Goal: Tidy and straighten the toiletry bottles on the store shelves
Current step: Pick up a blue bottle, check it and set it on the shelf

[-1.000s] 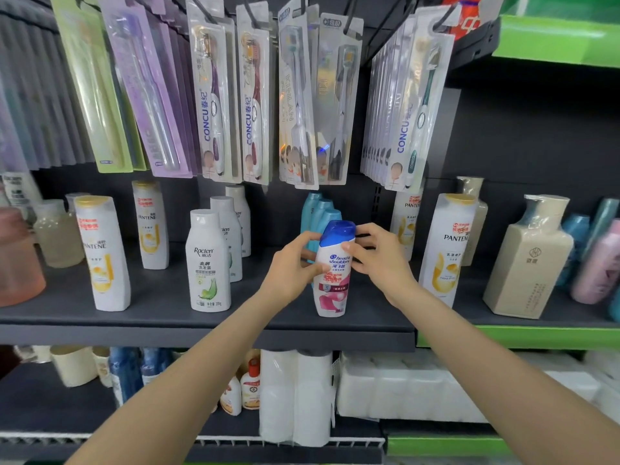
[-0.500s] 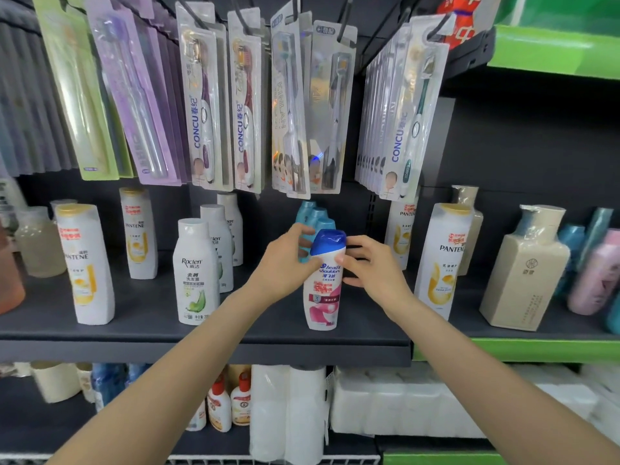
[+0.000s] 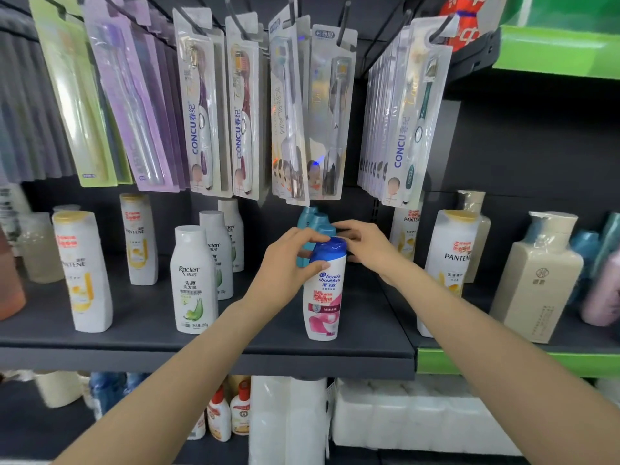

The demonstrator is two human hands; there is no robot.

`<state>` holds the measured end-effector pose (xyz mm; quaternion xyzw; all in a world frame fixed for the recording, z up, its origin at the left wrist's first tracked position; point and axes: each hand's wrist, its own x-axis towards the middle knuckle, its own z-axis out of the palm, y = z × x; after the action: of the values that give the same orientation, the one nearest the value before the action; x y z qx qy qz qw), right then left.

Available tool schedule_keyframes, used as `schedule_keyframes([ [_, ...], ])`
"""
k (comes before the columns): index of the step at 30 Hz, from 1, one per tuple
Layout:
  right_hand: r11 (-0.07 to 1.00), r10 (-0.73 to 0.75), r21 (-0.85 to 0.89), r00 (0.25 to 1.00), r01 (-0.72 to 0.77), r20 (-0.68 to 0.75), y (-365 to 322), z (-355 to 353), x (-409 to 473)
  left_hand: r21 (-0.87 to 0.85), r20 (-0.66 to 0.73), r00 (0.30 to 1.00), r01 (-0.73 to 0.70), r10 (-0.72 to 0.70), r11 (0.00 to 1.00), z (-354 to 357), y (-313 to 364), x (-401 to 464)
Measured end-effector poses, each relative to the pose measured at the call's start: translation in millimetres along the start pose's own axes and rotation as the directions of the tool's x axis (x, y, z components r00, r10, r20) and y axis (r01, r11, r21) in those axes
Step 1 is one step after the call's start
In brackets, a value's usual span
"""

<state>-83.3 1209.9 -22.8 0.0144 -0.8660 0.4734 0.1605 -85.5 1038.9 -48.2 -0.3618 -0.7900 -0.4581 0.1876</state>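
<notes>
A white Head & Shoulders bottle (image 3: 323, 297) with a blue cap and pink label stands upright near the front of the dark shelf (image 3: 208, 350). My left hand (image 3: 288, 263) grips its cap and neck from the left, thumb across the front. My right hand (image 3: 365, 246) curls round the cap from the right. Its fingers reach over and behind the cap, close to the teal bottles (image 3: 313, 219) lined up behind. Whether those fingers touch the teal bottles is hidden.
Racien bottles (image 3: 193, 280) form a row to the left, and Pantene bottles (image 3: 82, 270) stand further left and at the right (image 3: 451, 263). A beige bottle (image 3: 536, 280) stands far right. Toothbrush packs (image 3: 288, 105) hang low overhead. Tissue rolls fill the shelf below.
The Head & Shoulders bottle has been set down and stands straighter. My right fingers have slid up and over the back of its cap. The camera has tilted upward a little.
</notes>
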Motion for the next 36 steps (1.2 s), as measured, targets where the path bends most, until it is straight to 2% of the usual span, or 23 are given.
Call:
schedule_keyframes([
  [5, 0.999, 0.01, 0.038, 0.999, -0.011, 0.043, -1.2, 4.7, 6.9, -0.016, -0.018, 1.0, 0.011, -0.012, 1.0, 2.0, -0.7, -0.4],
  [11, 0.99, 0.008, 0.143, 0.999, -0.003, -0.038, 3.8, -6.7, -9.5, 0.002, -0.022, 1.0, 0.016, -0.016, 1.0, 1.2, -0.4, 0.0],
  [17, 0.998, -0.032, 0.04, 0.988, 0.038, -0.149, -5.9, -28.1, -35.5, 0.045, -0.005, 1.0, -0.001, 0.001, 0.999, 2.3, 0.4, -1.8],
  [21, 0.998, -0.052, 0.03, 0.983, 0.058, -0.178, -13.5, -42.2, -54.7, 0.057, 0.005, 1.0, 0.018, -0.018, 0.998, 0.2, 4.3, -0.5],
  [24, 0.991, 0.01, 0.134, 0.984, 0.014, -0.179, -15.3, -50.1, -66.8, 0.046, 0.02, 0.999, 0.049, -0.05, 0.998, -2.5, 8.1, 2.1],
  [26, 0.966, 0.074, 0.258, 0.983, -0.029, -0.166, -16.7, -55.1, -73.6, 0.109, 0.016, 1.0, 0.016, -0.018, 0.994, -2.5, 12.4, 1.9],
  [28, 0.935, 0.108, 0.351, 0.983, -0.049, -0.149, -16.8, -59.3, -78.0, 0.171, -0.014, 0.996, -0.083, 0.087, 0.982, -1.1, 20.7, -1.3],
  [31, 0.891, 0.115, 0.452, 0.985, -0.046, -0.127, -18.2, -60.8, -82.7, 0.17, 0.007, 0.969, -0.244, 0.246, 0.955, 5.7, 34.4, -7.4],
  [33, 0.856, 0.11, 0.515, 0.989, -0.041, -0.104, -19.8, -59.3, -85.1, 0.114, 0.044, 0.972, -0.234, 0.231, 0.965, 10.0, 42.9, -11.8],
  [36, 0.751, 0.141, 0.659, 0.984, -0.036, -0.107, -21.2, -55.3, -88.5, 0.025, 0.112, 0.987, -0.121, 0.117, 0.992, 9.9, 51.3, -16.9],
])
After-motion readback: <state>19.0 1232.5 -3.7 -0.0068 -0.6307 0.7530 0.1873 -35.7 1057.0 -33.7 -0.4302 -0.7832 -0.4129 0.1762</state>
